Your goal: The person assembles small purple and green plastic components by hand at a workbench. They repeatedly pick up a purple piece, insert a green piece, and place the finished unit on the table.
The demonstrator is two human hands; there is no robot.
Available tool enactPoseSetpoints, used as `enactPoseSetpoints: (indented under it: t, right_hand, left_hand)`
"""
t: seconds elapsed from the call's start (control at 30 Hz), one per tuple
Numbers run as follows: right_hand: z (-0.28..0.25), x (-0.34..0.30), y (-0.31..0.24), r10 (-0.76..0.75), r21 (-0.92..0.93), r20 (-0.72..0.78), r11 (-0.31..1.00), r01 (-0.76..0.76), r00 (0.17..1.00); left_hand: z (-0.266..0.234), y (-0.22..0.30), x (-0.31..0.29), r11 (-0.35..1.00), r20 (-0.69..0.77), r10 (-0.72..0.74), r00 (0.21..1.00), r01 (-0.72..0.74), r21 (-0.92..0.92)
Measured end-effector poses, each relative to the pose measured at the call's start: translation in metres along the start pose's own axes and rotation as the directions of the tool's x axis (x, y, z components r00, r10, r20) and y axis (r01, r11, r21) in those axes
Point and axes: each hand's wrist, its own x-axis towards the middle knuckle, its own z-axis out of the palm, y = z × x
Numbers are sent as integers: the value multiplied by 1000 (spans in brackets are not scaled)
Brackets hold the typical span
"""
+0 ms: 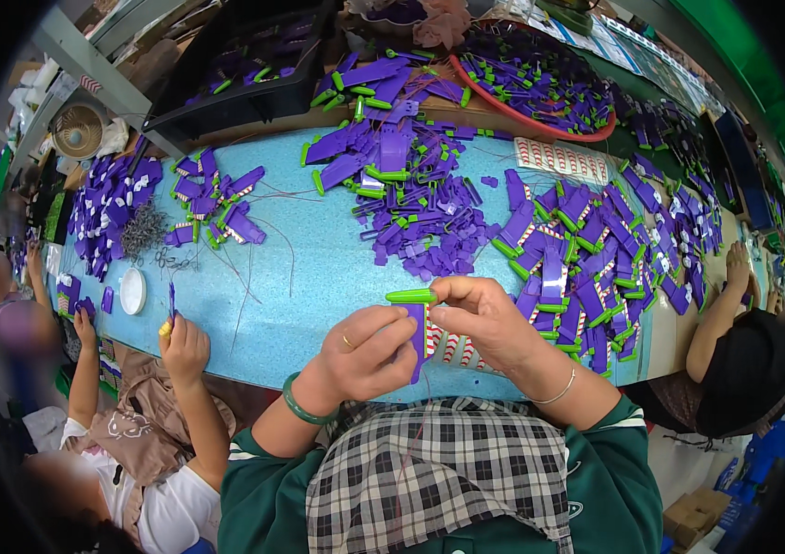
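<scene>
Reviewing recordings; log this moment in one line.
left hand: holding purple plastic piece | right hand: at its green bar | nearby: red-white sticker sheet

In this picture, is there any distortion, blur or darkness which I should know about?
Head view: fisheye bending curves the near edge of the blue table; black surrounds the round image; the left hand and right hand look fairly clear; blur hides the head of the lower-left co-worker.

Green sleeves (268, 494), checked apron (439, 475)
</scene>
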Motion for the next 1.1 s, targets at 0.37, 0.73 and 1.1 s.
enactPoseSetpoints:
  t: [0.37,0.73,1.1]
  right_hand:
    - [-2,9,16,96,-97,3,991,-95,995]
    - [-19,-35,22,238,-104,151,969,-224,959]
    - [-41,-12,35,-389,-410,-184,865,289,903]
  left_hand:
    - [3,7,-6,991,-5,76,997,-76,-112]
    - [13,11,-12,992,14,-40,999,41,-123]
    - [37,-23,12,584,300,-643,705,704,-404]
